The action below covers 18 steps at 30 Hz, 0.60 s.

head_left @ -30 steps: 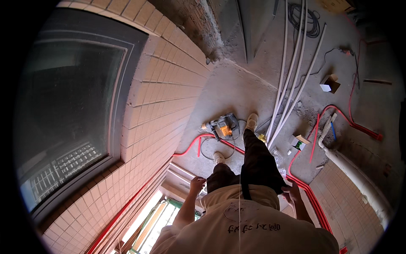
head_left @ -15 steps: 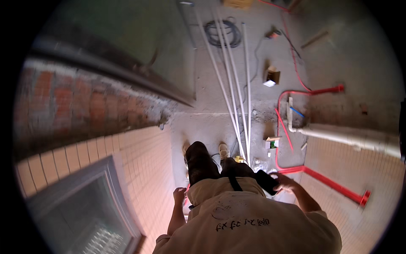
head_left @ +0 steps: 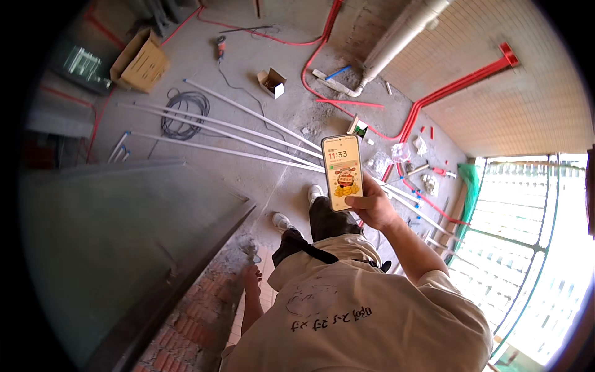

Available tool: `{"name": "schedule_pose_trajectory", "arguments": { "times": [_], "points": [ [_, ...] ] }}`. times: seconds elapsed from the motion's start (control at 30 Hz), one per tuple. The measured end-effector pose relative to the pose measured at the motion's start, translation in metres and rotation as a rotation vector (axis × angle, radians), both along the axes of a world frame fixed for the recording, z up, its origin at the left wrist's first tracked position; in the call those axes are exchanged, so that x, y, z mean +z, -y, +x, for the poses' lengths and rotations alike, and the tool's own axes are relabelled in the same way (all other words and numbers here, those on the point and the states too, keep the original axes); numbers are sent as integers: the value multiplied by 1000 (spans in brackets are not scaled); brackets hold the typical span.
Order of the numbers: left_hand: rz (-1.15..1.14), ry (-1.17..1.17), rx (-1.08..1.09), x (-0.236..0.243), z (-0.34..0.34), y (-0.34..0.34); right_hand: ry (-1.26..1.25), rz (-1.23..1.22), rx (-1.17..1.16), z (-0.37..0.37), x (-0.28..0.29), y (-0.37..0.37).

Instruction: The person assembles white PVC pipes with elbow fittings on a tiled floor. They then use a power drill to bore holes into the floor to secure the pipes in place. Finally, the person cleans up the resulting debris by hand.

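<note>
Phone (head_left: 341,172) sits just off centre, toward 2–3 o'clock; right hand's (head_left: 375,203) grip is closed on its lower side, thumb over the front, face up, probably for easy viewing; left hand (head_left: 251,277) dangles at 7, grip loosely open, nothing showing in it; pipes (head_left: 253,116) at 10–11 lie flat, likely too long to prop.

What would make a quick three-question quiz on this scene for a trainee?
1. Which hand holds the phone?
2. Multiple choice: the netting beside the window is A) red, B) green, C) white.
3. Fill in: white ____ cross the coiled cable on the floor.

Key: 1. The right hand. 2. B. 3. Pipes.
</note>
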<state>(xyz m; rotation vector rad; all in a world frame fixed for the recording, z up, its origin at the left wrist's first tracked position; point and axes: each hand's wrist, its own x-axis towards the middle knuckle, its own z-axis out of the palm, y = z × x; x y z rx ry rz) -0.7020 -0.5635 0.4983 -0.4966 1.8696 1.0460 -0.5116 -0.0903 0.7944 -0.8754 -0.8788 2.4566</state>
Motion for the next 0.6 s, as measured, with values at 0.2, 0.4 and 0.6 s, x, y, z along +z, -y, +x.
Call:
{"name": "schedule_pose_trajectory", "arguments": {
  "times": [0.2,0.4,0.6],
  "points": [
    [33,-41,-142,6,-51,-61,-230,-12,-163,-2,9,17],
    [-1,-42,-452,3,-62,-113,-364,6,-218,-1,15,11],
    [56,-56,-540,4,-56,-150,-615,-82,-178,9,23,6]
  ]
}}
